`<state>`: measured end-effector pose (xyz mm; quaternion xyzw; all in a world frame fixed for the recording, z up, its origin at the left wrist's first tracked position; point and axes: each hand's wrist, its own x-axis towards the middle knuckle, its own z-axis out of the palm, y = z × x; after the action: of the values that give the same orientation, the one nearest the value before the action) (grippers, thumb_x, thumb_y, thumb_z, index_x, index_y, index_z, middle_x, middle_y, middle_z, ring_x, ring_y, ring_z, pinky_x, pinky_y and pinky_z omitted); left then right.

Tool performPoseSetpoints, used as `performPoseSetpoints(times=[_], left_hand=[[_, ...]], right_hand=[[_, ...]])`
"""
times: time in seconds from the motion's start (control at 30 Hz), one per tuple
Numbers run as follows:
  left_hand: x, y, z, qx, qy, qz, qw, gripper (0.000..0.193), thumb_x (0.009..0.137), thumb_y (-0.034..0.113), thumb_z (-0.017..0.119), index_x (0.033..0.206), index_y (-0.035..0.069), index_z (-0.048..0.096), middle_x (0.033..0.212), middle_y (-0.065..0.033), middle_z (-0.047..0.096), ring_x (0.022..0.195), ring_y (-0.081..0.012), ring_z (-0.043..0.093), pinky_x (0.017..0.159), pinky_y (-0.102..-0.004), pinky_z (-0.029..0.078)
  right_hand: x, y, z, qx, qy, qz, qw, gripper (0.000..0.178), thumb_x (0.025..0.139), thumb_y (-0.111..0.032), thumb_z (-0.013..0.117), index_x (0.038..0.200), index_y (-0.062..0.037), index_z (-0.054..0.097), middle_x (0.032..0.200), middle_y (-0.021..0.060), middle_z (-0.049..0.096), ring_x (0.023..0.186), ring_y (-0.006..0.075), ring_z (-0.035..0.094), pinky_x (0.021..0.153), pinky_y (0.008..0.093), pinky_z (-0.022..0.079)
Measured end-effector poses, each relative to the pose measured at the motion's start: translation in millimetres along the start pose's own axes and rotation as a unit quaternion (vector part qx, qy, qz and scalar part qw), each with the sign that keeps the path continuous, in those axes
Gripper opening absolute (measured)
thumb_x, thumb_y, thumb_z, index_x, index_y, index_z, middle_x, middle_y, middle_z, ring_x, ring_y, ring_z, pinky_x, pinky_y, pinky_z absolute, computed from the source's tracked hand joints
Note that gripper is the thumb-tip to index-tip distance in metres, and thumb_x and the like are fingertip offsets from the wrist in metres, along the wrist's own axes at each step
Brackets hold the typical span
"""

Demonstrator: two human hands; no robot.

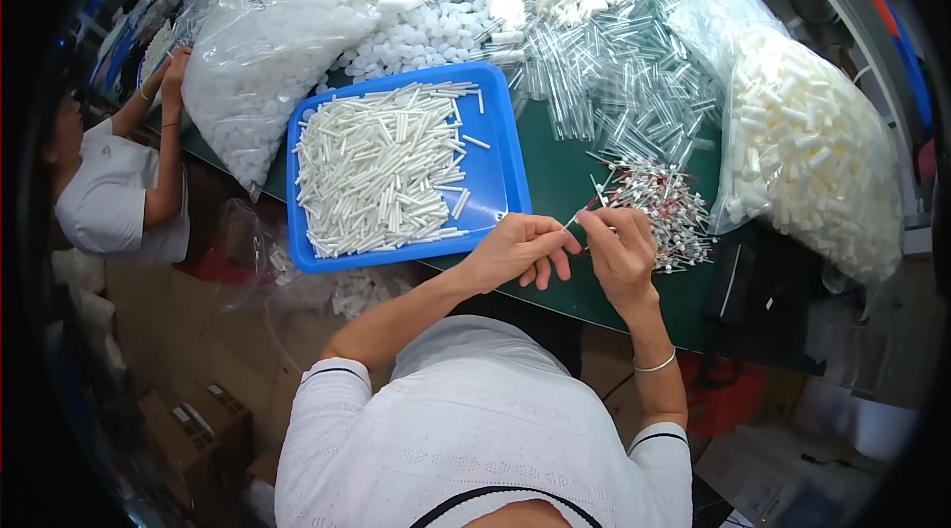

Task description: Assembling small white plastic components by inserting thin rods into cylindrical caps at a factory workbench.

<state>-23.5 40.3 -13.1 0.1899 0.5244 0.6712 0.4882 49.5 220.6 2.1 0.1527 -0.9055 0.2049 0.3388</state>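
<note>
Over the table's near edge my two hands meet, fingertips almost touching. My left hand is closed in a pinch between thumb and forefinger, its other fingers loosely curled. A thin pale stick shows between the two hands, apparently at the left fingertips; its kind is too small to tell. My right hand is also pinched closed, and whatever lies in its fingers is hidden. Just beyond it lies a heap of small white-tipped pieces with red strands. Left of my hands is a blue tray holding many short white rods.
Clear plastic tubes are heaped on the green table. Behind the tray are white plugs. Bags of white pieces flank them, one left, one right. Another person works at far left. A black box sits at right.
</note>
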Motion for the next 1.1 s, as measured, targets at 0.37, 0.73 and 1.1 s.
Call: performPoseSetpoints(times=[0.37, 0.73, 1.1], left_hand=[[-2, 51, -59, 0.302, 0.147, 0.072, 0.939, 0.017, 0.092, 0.013, 0.057, 0.093, 0.001, 0.069, 0.074, -0.0051, 0.068, 0.062, -0.0093, 0.063, 0.052, -0.0224, 0.050], [108, 110, -229, 0.676, 0.400, 0.201, 0.585, 0.011, 0.075, 0.012, 0.069, 0.079, 0.004, 0.063, 0.083, -0.0151, 0.064, 0.088, -0.0319, 0.062, 0.076, -0.0408, 0.049], [104, 106, -237, 0.601, 0.385, 0.168, 0.680, 0.019, 0.077, 0.022, 0.069, 0.088, 0.006, 0.069, 0.081, -0.0138, 0.069, 0.077, -0.0299, 0.067, 0.072, -0.0385, 0.052]], right_hand=[[1, -20, 34, 0.463, 0.123, 0.388, 0.787, 0.015, 0.096, -0.009, 0.052, 0.101, 0.0014, 0.061, 0.087, 0.0082, 0.067, 0.078, 0.0117, 0.063, 0.071, 0.0215, 0.049], [-26, -26, 12, 0.445, 0.045, 0.424, 0.787, 0.020, 0.099, -0.021, 0.050, 0.090, -0.0038, 0.056, 0.062, 0.0007, 0.055, 0.048, 0.0013, 0.039, 0.043, 0.0160, 0.029], [-14, -42, 12, 0.478, -0.001, 0.398, 0.783, 0.023, 0.098, -0.016, 0.050, 0.102, 0.0032, 0.062, 0.067, 0.0068, 0.063, 0.052, 0.0073, 0.056, 0.047, 0.0179, 0.042]])
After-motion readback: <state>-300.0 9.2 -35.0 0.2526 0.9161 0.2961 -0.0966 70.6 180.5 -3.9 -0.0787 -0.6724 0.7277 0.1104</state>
